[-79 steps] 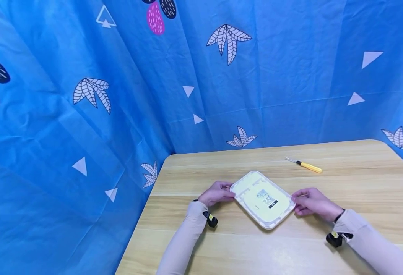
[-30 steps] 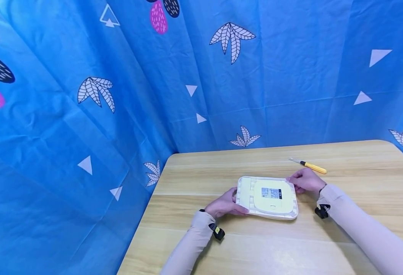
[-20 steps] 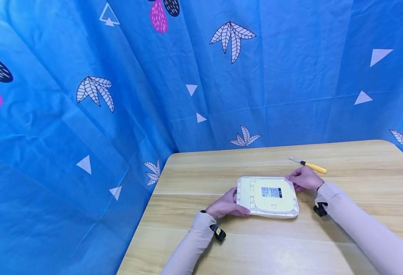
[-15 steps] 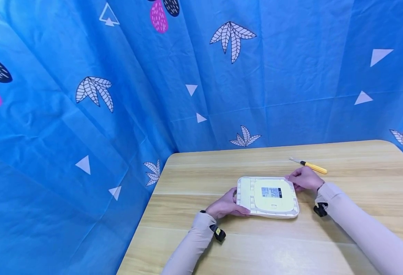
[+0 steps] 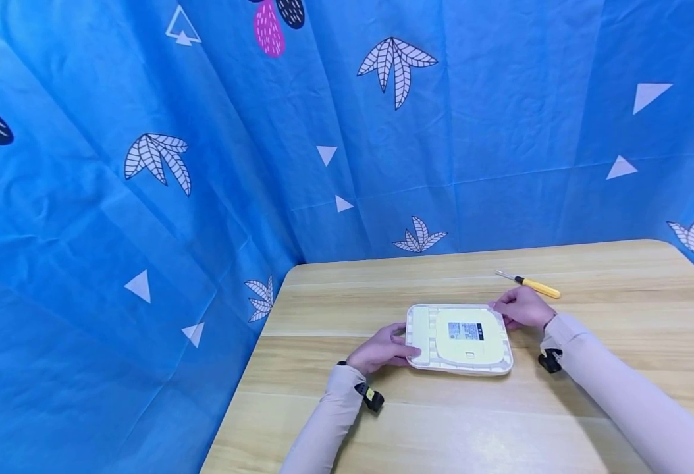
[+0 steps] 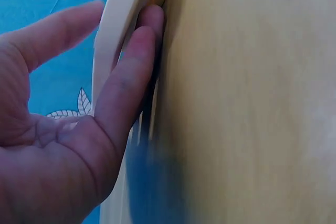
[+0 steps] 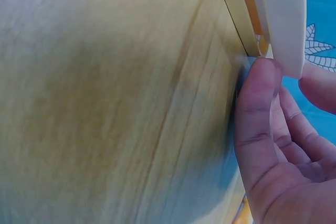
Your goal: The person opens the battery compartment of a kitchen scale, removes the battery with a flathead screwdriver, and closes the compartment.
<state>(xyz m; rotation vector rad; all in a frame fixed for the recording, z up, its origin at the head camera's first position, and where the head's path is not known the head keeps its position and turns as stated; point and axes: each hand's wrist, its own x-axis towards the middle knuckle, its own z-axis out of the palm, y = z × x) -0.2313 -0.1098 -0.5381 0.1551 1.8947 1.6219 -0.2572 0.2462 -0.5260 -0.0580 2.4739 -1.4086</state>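
The left hand (image 5: 378, 350) grips the near-left edge of the white device (image 5: 459, 338); in the left wrist view a finger (image 6: 128, 72) lies along the rim with the thumb on the other face, so the fingers pinch the edge rather than lie loose. The device lies flat, label side up, near the middle of the table (image 5: 619, 368). At its far-right corner the right hand (image 5: 519, 307) pinches the rim between thumb (image 7: 257, 108) and fingers. Just beyond that hand lies a yellow-handled screwdriver (image 5: 531, 285), apart from it. Both holds look shallow, on thin edges only; if the device is lifted or turned from here, I judge the smooth rim could slide out of a pinch and the casing drop onto the wood. No container is in view, and nothing rests in or on the device.
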